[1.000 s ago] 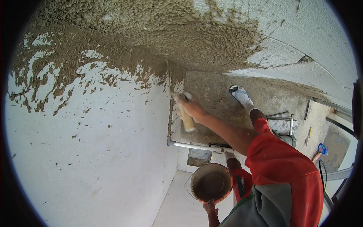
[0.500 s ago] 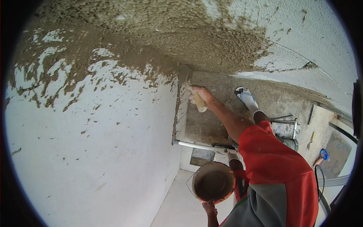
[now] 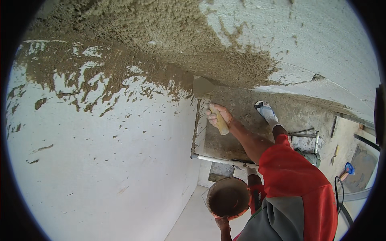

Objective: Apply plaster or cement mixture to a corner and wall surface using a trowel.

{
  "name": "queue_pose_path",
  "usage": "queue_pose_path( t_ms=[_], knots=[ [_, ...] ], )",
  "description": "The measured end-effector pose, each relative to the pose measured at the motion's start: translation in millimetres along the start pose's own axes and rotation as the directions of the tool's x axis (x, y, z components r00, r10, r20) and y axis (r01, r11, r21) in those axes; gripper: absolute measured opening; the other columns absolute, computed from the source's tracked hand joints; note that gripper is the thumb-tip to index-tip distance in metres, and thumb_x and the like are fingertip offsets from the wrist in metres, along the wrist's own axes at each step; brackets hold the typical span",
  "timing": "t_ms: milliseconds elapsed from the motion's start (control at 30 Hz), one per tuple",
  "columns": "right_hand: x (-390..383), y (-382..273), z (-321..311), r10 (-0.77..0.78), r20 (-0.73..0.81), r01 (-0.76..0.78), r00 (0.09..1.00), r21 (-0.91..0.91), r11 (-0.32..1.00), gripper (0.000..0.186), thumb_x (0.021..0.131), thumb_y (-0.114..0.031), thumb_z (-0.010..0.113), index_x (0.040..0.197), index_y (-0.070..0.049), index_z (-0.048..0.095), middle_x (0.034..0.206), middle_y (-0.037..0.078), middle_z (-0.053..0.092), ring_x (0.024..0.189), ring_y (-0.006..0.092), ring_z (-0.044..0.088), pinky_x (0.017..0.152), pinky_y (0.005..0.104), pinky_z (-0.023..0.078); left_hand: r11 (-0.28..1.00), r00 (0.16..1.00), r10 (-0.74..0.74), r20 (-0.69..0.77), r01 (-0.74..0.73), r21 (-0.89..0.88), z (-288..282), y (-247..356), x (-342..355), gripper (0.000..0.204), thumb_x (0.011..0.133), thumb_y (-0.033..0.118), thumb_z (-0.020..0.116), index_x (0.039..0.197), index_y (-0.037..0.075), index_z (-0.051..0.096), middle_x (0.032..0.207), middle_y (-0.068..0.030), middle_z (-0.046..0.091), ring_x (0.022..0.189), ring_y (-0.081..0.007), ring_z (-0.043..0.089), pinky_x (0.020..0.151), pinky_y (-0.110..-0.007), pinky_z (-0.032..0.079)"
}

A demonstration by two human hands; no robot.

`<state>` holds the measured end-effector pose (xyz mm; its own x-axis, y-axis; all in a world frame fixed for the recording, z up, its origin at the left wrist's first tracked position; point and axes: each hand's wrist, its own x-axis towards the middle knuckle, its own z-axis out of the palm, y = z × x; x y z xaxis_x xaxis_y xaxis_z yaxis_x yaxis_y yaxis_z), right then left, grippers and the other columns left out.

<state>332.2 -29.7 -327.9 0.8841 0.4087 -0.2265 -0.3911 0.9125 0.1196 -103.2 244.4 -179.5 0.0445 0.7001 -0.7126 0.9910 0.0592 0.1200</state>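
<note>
My right hand [image 3: 220, 113] is wrapped round the pale wooden handle of a trowel [image 3: 202, 86]. Its broad grey blade is at the corner where the speckled white wall [image 3: 120, 160] meets the rough, mortar-covered wall [image 3: 161, 30]; whether it touches either cannot be told. Below, my left hand [image 3: 222, 222] grips the near rim of an orange-red bucket [image 3: 248, 201]. The bucket is tilted toward the view, and its inside is dark with mud-coloured mortar. Brown wet mortar [image 3: 132, 58] is smeared in streaks along the top of the speckled wall.
A white pipe [image 3: 215, 160] crosses beyond the bucket. My foot in a sandal [image 3: 264, 109] rests on the stained concrete floor [image 3: 237, 140]. Rightward are a metal-framed item [image 3: 317, 140], a small yellow-handled tool [image 3: 335, 154], a blue object [image 3: 350, 168] and a black hose [image 3: 341, 188].
My right hand has drawn back slightly down and right with the trowel, so its blade now shows plainly. The whole view has shifted a little; my left hand still holds the bucket.
</note>
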Motion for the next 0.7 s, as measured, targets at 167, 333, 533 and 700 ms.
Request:
queue_pose_path(
  t_ms=[167, 333, 533, 700],
  knots=[
    [0, 13, 49, -0.013, 0.029, 0.009, 1.0, 0.128, 0.992, 0.018, 0.085, -0.026, 0.057, 0.094, -0.01, 0.055, 0.082, 0.001, 0.054, 0.06, 0.0067, 0.049, 0.051, 0.0226, 0.045, 0.993, 0.996, 0.085, 0.017, -0.086, 0.075, -5, 27, -24, 0.044, 0.059, 0.002, 0.066, 0.094, -0.002, 0.039, 0.09, -0.0132, 0.048, 0.086, -0.0223, 0.051, 0.079, -0.036, 0.044],
    [8, 20, 112, -0.079, -0.025, 0.083, 0.997, 0.226, 0.971, 0.015, 0.085, -0.022, 0.057, 0.093, -0.01, 0.053, 0.08, 0.002, 0.053, 0.06, 0.0072, 0.05, 0.053, 0.0233, 0.046, 0.978, 0.988, 0.15, 0.025, -0.152, 0.146, -12, 65, -57, 0.046, 0.059, 0.003, 0.066, 0.096, -0.004, 0.041, 0.093, -0.0146, 0.051, 0.088, -0.0242, 0.052, 0.081, -0.037, 0.044],
    [32, 14, 191, -0.196, -0.02, 0.192, 0.98, 0.331, 0.924, 0.015, 0.088, -0.023, 0.055, 0.09, -0.009, 0.048, 0.077, 0.005, 0.051, 0.064, 0.0138, 0.055, 0.055, 0.0294, 0.051, 0.934, 0.966, 0.247, 0.08, -0.26, 0.247, -24, 65, -56, 0.05, 0.059, 0.006, 0.067, 0.101, -0.008, 0.043, 0.096, -0.0167, 0.053, 0.091, -0.028, 0.054, 0.083, -0.039, 0.043],
    [42, 1, 245, -0.298, -0.061, 0.268, 0.953, 0.632, 0.728, 0.011, 0.092, -0.019, 0.049, 0.096, -0.014, 0.04, 0.075, 0.01, 0.051, 0.066, 0.0234, 0.056, 0.059, 0.0413, 0.052, 0.924, 0.949, 0.314, 0.037, -0.315, 0.217, -26, 48, -23, 0.049, 0.059, 0.006, 0.066, 0.1, -0.009, 0.045, 0.094, -0.0175, 0.054, 0.09, -0.0288, 0.055, 0.083, -0.039, 0.044]
  ],
)
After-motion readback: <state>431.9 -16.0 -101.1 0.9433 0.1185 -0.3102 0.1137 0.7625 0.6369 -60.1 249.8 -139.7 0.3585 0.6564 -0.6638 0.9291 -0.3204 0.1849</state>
